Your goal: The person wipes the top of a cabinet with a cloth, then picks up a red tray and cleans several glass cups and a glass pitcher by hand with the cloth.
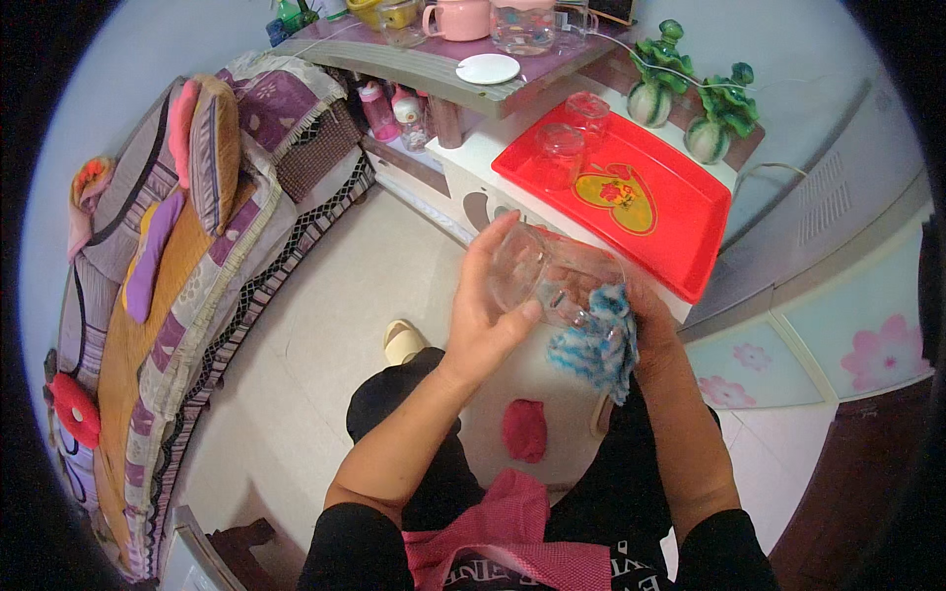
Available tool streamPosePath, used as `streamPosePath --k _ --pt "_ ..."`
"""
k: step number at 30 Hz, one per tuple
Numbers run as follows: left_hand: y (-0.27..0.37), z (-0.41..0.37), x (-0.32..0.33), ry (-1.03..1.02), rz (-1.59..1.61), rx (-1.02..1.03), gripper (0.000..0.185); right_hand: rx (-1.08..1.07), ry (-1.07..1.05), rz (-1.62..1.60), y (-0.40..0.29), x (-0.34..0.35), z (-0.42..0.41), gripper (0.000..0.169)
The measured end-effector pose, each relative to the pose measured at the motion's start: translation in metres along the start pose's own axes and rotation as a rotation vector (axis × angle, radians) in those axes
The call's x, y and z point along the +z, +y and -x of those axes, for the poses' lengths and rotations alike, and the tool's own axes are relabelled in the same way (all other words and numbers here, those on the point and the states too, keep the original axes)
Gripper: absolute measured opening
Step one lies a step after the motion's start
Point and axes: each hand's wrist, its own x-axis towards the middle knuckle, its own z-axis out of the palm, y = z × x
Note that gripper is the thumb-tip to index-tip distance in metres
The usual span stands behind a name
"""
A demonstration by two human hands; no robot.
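Note:
My left hand [477, 325] grips a clear glass jar [517, 270], tilted sideways above my knees. At the jar's right end, my right hand [654, 329] holds a fluffy blue-and-white cloth [599, 351] against it. Fingers show through the glass; whether they are inside or behind it I cannot tell. Just beyond the jar lies a red plastic tray [687, 236] with a printed gold motif. Two clear glass vessels, a nearer one [559, 151] and a farther one [587, 111], stand at its left end. A pink cloth [510, 517] is draped over my lap.
A raised shelf [414, 63] carries a pink mug [462, 18], a decorated glass jar [521, 26] and a white lid [488, 69]. Two green cabbage-shaped ornaments [650, 81] stand behind the tray. A sofa [214, 295] lines the left side. A crimson cloth [525, 431] lies between my legs.

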Motion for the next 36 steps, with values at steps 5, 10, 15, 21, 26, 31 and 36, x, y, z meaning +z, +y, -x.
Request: streamPosePath --k 5,10,15,21,26,31,36 --pt "0.002 0.002 0.005 -0.081 -0.155 -0.009 0.076 0.018 0.026 -0.029 0.011 0.001 0.007 0.092" --pt "0.003 0.003 0.008 -0.095 -0.154 0.006 0.076 -0.011 0.068 -0.062 0.015 0.003 0.009 0.094" --pt "0.006 0.005 0.009 -0.088 -0.164 -0.010 0.076 0.047 0.013 -0.069 0.019 -0.005 0.008 0.097" --pt "0.002 0.009 0.010 -0.121 -0.329 0.086 0.077 0.013 -0.024 0.155 0.014 -0.021 0.014 0.103" --pt "-0.004 0.011 0.010 -0.140 -0.352 0.140 0.079 0.042 -0.022 0.224 0.010 -0.028 0.017 0.116" --pt "0.003 0.012 0.009 -0.184 -0.384 0.168 0.079 0.023 0.044 0.241 0.011 -0.014 0.017 0.121" --pt "-0.001 0.012 0.009 -0.132 -0.405 0.169 0.078 0.013 0.089 0.436 0.008 -0.010 0.011 0.111"
